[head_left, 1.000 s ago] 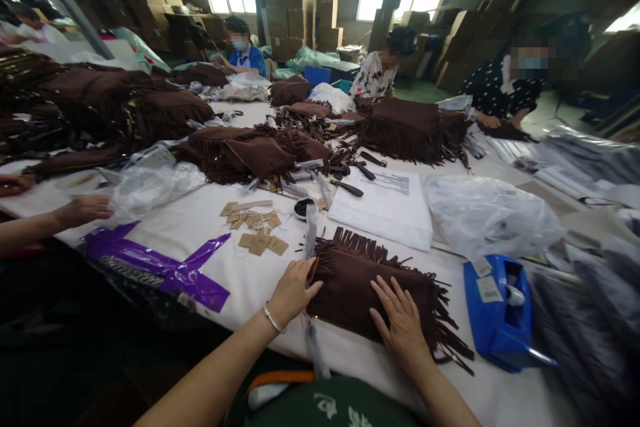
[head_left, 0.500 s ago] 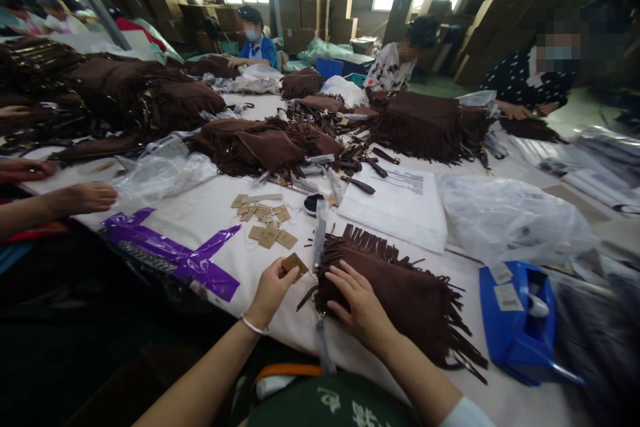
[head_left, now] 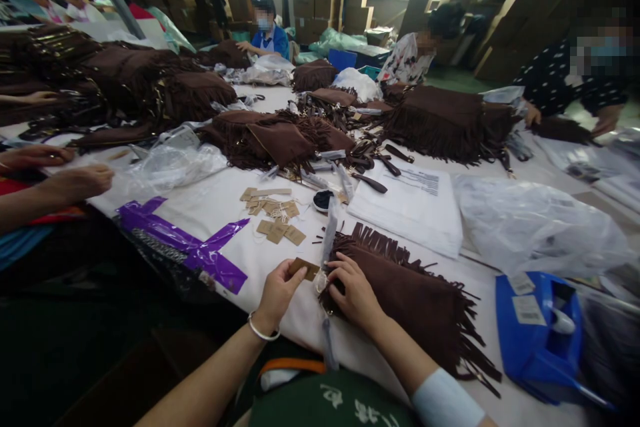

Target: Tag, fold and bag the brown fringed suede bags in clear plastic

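Note:
A brown hang tag (head_left: 306, 269) is pinched between the thumb and fingers of my left hand (head_left: 278, 295). White string (head_left: 321, 281) is bunched at the tag's right end, by the edge of a dark brown fringed bag (head_left: 405, 293). My right hand (head_left: 354, 292) rests over the bag's left end, its fingers curled and closing on that string. A strap wrapped in clear plastic (head_left: 330, 230) runs up from this end of the bag. Beyond my left hand lies a loose pile of brown tags (head_left: 274, 213), some with white strings.
A blue tape dispenser (head_left: 537, 340) stands right of the bag. Behind are printed white bags (head_left: 410, 203), clear plastic (head_left: 540, 220) and a small dark-filled dish (head_left: 323, 200). Purple tape (head_left: 200, 253) marks the table edge. Fringed bags (head_left: 435, 120) are heaped farther back. A co-worker's hands (head_left: 83, 183) are at left.
My right hand has gone from lying spread on the bag to curled fingers at the string. The tag has come closer to the bag's end. The view has shifted slightly.

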`<state>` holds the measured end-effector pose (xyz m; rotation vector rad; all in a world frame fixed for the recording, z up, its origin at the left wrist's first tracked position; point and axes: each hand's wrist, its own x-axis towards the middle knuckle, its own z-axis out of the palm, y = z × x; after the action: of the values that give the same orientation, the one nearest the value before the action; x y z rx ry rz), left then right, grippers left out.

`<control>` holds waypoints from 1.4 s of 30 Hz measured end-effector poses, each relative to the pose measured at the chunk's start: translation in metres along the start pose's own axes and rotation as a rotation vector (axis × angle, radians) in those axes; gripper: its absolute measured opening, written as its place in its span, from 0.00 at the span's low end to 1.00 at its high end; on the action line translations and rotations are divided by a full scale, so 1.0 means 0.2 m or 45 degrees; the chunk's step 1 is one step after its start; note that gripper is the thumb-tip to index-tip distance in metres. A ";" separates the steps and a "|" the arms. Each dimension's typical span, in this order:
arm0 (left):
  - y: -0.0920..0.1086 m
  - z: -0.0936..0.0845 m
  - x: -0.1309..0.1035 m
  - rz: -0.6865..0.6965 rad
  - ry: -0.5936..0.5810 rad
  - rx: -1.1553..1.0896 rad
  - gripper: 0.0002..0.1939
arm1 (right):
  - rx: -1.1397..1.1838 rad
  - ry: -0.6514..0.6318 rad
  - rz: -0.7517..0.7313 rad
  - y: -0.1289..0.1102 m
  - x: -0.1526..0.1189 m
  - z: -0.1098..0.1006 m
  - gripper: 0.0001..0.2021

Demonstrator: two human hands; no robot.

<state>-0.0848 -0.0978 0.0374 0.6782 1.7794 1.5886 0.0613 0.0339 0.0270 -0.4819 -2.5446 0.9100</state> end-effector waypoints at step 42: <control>0.03 -0.15 0.14 0.241 0.145 0.157 0.24 | 0.042 0.424 0.127 -0.01 -0.38 -0.16 0.09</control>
<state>-0.1267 -0.0958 0.0410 0.8508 1.9587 1.6803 0.1411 0.0165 0.0324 -0.6933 -2.2176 0.8270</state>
